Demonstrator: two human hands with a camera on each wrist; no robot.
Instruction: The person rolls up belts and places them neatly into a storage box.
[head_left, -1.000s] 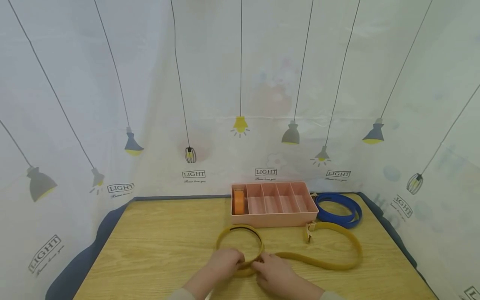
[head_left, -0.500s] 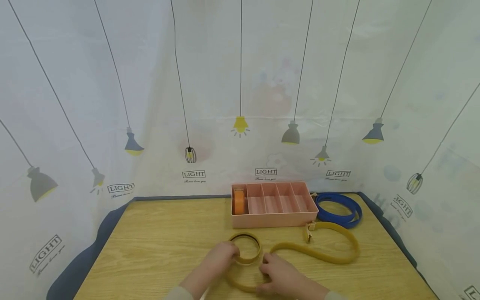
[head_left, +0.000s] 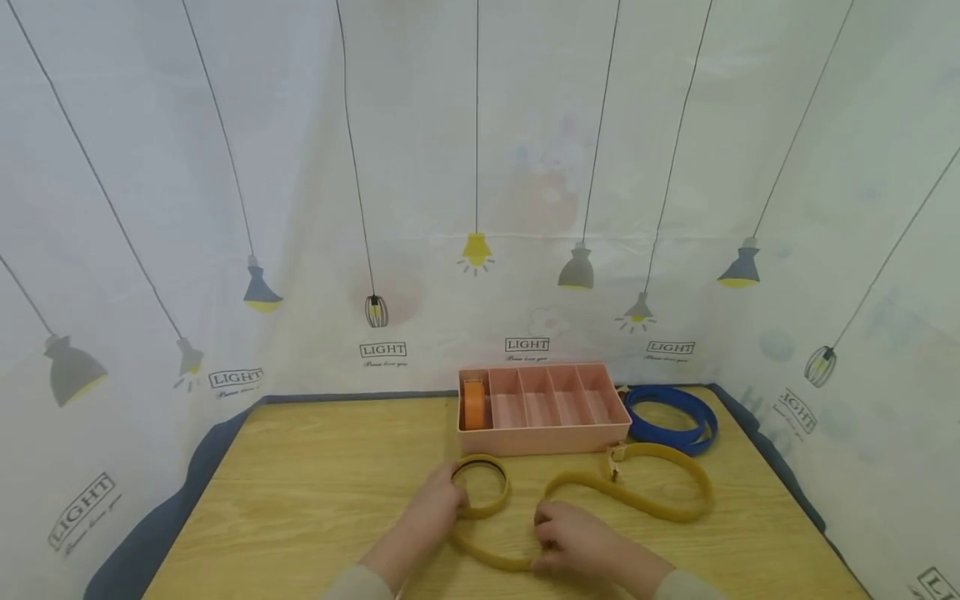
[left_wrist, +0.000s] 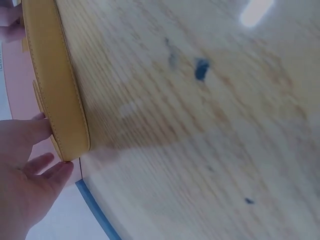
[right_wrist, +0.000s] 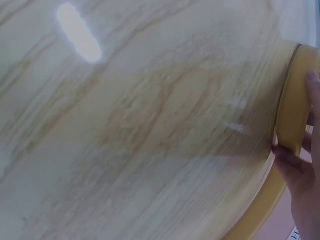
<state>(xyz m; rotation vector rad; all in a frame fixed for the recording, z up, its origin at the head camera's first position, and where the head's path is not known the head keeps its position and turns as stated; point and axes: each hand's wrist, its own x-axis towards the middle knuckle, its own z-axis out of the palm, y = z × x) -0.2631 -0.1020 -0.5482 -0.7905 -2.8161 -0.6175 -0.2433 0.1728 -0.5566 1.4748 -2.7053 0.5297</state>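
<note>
One yellow belt [head_left: 600, 485], pinched twice: left hand [head_left: 437, 502] at coil [head_left: 487, 510], right hand [head_left: 576, 535] farther along.

L fingers [left_wrist: 59, 176] holding yel. belt [left_wrist: 56, 75], wood-grain tbl. [left_wrist: 165, 170]

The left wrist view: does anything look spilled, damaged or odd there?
Yes: a dark blue spot right of centre, toward the top, and a smaller speck lower right break the pale wood grain of the table. Stain or chip, I can't tell. The yellow belt in the left fingers shows no obvious damage.
</note>
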